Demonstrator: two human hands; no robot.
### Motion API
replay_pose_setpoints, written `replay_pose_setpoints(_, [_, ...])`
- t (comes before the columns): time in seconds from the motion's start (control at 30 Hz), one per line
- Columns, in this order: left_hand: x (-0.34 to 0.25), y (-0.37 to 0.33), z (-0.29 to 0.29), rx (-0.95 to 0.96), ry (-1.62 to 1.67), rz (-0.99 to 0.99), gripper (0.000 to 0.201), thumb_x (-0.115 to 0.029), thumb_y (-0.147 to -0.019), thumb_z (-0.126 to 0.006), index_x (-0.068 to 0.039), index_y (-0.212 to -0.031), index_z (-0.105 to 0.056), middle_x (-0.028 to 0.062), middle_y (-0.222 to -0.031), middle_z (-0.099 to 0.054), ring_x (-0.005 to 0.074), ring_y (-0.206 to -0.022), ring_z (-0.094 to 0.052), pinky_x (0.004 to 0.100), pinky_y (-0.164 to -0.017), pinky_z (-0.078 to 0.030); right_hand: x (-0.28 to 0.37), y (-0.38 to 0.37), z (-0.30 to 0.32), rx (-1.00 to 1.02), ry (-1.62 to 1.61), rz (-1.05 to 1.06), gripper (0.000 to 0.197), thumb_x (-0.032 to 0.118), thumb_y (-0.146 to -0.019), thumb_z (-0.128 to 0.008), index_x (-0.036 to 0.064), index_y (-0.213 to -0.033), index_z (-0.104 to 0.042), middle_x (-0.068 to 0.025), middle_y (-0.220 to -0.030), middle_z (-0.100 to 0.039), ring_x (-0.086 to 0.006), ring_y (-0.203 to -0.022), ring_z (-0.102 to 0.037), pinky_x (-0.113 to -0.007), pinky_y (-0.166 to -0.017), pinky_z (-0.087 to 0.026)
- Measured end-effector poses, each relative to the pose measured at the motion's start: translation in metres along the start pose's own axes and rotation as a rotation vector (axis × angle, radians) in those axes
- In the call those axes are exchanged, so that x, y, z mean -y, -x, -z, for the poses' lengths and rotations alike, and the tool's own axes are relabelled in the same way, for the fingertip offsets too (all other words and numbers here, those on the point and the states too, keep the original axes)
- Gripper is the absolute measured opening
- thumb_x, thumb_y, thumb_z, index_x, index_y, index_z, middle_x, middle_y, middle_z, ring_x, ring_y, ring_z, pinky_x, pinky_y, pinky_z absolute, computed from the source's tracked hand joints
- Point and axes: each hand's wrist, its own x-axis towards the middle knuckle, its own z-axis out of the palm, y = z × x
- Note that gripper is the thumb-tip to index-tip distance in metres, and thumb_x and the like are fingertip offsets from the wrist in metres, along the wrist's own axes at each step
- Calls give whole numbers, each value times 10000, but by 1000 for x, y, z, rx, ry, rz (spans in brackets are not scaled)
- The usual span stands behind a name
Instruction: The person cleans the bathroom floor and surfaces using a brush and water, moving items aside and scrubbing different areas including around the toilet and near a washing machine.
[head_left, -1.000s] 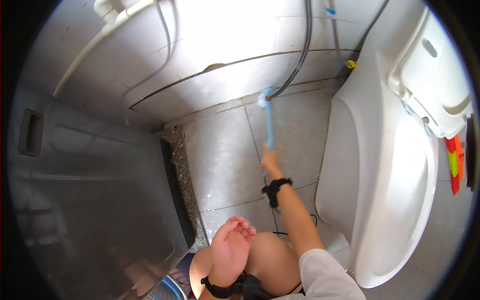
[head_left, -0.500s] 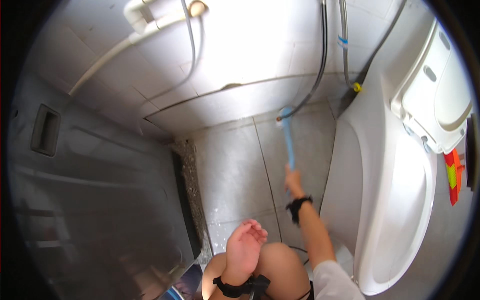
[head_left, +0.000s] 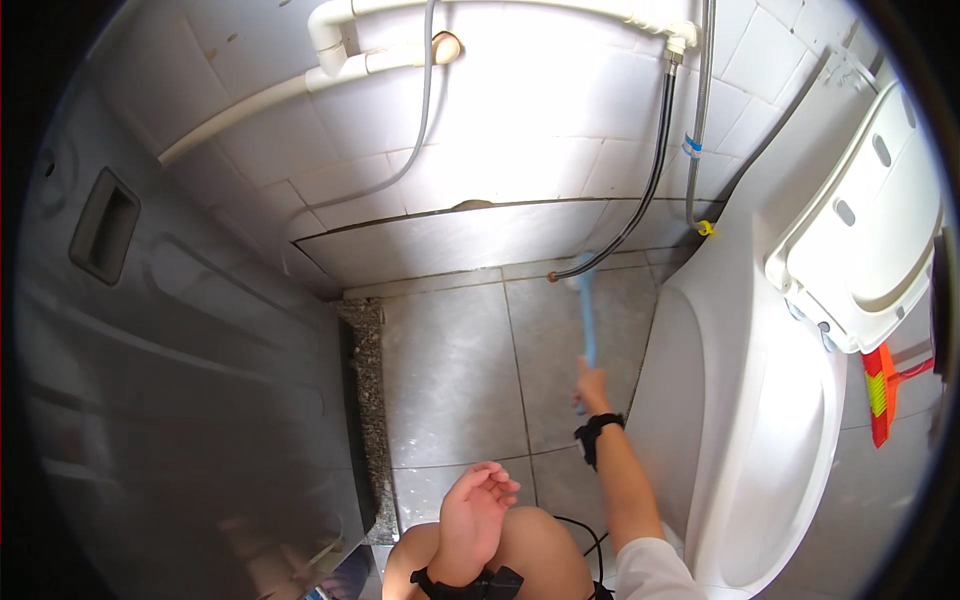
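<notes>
My right hand (head_left: 592, 388) grips a long light-blue handle, that of a scrubbing brush (head_left: 588, 325) by its look. The brush reaches over the grey floor tiles to the foot of the far wall. Its pale head is small, blurred and partly covered by a black hose (head_left: 655, 175), whose loose end hangs close beside it. My left hand (head_left: 475, 518) rests palm up at my bent knees, empty, with its fingers loosely curled and not closed. Both wrists wear black bands.
A white toilet (head_left: 770, 450) with a raised seat (head_left: 868, 215) stands at the right, an orange-red broom (head_left: 880, 395) beyond it. A large dark grey panel (head_left: 220, 370) fills the left, beside a speckled stone strip (head_left: 370, 400). White pipes (head_left: 400, 60) run along the tiled wall.
The view has tilted up, so more wall pipe shows. Relative to the hose end, the brush head has shifted slightly right and toward the wall. My left hand stays at my knees.
</notes>
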Motion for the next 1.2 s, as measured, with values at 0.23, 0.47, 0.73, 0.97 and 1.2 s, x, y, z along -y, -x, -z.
replay_pose_setpoints(0.23, [2,7,-3,46,36,53,80,-112,-745,-443,-52,-780,-482,51,-734,-497,202,-719,-486,295,-651,-376,34,17,51,32,163,-98,488,405,-798,-431,-54,-643,-490,-131,-459,-465,-237,-358,-477,-368,-350,-365])
replay_pose_setpoints(0.47, [6,8,-6,120,49,75,95,-120,-755,-447,-49,-808,-480,46,-746,-500,188,-727,-488,283,-654,-376,33,42,24,115,241,-91,460,393,-786,-446,-45,-652,-477,-90,-430,-409,-210,-341,-440,-345,-330,-345])
replay_pose_setpoints(0.73, [3,-3,-5,110,26,36,85,-117,-749,-447,-53,-793,-482,43,-733,-504,189,-711,-487,287,-653,-382,44,45,40,178,327,-72,483,413,-775,-458,-48,-635,-481,-95,-415,-425,-224,-333,-454,-341,-326,-343])
replay_pose_setpoints(0.97, [2,-26,1,38,-47,-16,102,-129,-736,-466,-56,-802,-491,36,-724,-518,186,-693,-504,281,-634,-391,39,71,-12,413,329,-11,535,472,-760,-460,-50,-651,-503,-101,-408,-439,-217,-321,-417,-352,-335,-320])
replay_pose_setpoints(1.2, [13,-21,-7,43,-49,1,102,-119,-737,-469,-55,-808,-503,40,-738,-528,189,-704,-510,280,-636,-391,28,88,-36,262,377,341,531,415,-778,-454,-101,-659,-503,-186,-526,-494,-282,-514,-523,-379,-455,-371])
